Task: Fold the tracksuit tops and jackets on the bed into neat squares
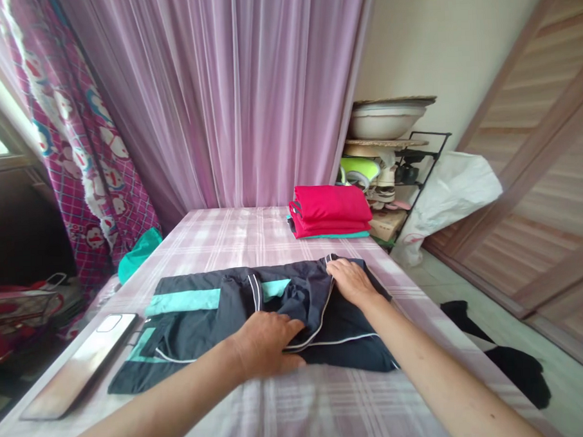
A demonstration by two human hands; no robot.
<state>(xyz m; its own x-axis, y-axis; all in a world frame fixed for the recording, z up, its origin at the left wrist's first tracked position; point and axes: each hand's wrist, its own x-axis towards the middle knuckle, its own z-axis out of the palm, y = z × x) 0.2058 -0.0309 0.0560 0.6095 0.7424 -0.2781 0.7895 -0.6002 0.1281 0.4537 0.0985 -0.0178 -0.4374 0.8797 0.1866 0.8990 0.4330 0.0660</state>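
A dark navy jacket (pixel 195 335) with turquoise panels and thin white piping lies partly folded across the checked tablecloth. My left hand (pixel 268 343) rests on its middle near the front edge, fingers stretched to the right and apart from the thumb. Toward the garment's far right edge, my right hand (pixel 349 280) has its fingers closed on a fold of the dark cloth beside a white-striped band. The cloth is bunched between the two hands. What lies under my left palm is hidden.
A folded red stack of clothing (pixel 332 210) sits at the table's far right corner. A phone (pixel 83 366) lies at the left edge. Beyond the table are a purple curtain (pixel 219 99), a rack with basins (pixel 386 121), a white sack (pixel 457 189) and black cloth (pixel 513 366) on the floor.
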